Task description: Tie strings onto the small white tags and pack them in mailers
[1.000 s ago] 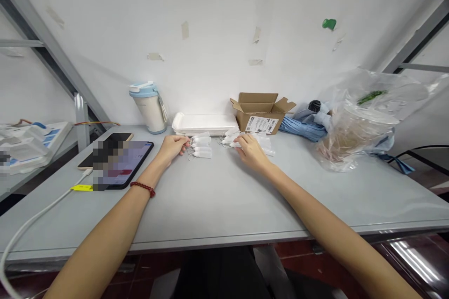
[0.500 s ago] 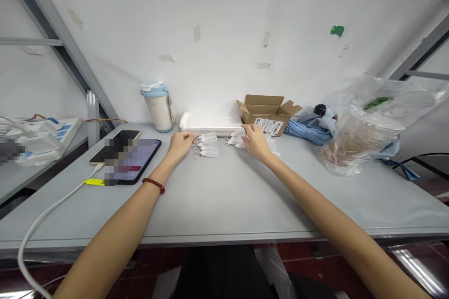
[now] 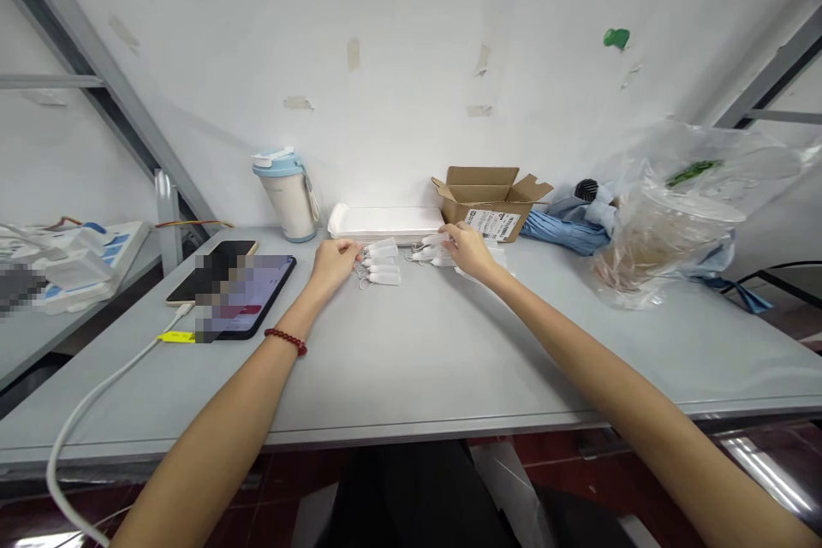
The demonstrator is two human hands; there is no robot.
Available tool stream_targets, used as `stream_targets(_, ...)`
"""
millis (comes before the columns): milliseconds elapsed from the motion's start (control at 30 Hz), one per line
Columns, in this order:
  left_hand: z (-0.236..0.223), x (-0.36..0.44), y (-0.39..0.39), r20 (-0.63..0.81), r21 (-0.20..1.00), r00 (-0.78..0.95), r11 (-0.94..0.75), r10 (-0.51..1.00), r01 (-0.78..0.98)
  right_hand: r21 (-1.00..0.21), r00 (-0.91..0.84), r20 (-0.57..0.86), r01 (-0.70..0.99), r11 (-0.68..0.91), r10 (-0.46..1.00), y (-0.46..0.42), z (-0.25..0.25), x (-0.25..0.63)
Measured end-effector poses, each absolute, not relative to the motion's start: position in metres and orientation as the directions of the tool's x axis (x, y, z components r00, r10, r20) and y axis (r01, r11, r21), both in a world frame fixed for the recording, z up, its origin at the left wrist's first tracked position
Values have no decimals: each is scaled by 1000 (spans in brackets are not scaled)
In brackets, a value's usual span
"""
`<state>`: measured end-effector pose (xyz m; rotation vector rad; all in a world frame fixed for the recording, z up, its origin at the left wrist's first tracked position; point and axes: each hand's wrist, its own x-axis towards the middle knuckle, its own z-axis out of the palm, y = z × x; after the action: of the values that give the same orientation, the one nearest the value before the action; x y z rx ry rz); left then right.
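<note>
Several small translucent white pieces with thin string loops lie in a row left of centre on the table. My left hand, a dark red bead bracelet at its wrist, is at their looped ends. Its fingertips are pinched together; what is between them is too small to make out. A second group of similar white pieces lies to the right. My right hand is curled over that group, thumb and fingers around some pieces and partly hiding them. Behind both groups sits a long white box.
An open cardboard box stands at the back right, beside blue cloth and a container in a clear plastic bag. On the left are a tumbler, two phones and a white cable.
My view has shifted slightly. Both hands stay by the same groups of white pieces, with only small finger movement; the right-hand group looks slightly rearranged.
</note>
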<state>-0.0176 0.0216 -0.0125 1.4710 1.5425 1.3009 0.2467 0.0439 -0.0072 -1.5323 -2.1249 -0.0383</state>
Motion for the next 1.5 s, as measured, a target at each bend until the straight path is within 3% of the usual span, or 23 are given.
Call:
stream_targets(267,-10,-10,15,202,931,-103,-158,974,330,-430,-113,639,768,475,761,18,-5,254)
stream_targets(467,8,6,-6,145,952,76,-159,987,260,-628,-91,564,598,498,821,-13,-6,239)
stream_targets(800,8,9,-12,11,938,418,-154,908,310,-674,-141,534,525,520,834,-27,-2,228)
stream_targets(1033,14,11,-16,6,930,423,-161,906,329,-776,-89,455,448,443,886,-26,-1,230)
stream_targets(1500,11,9,-15,11,967,394,-110,919,229,-804,-113,411,422,418,905,-30,2,229)
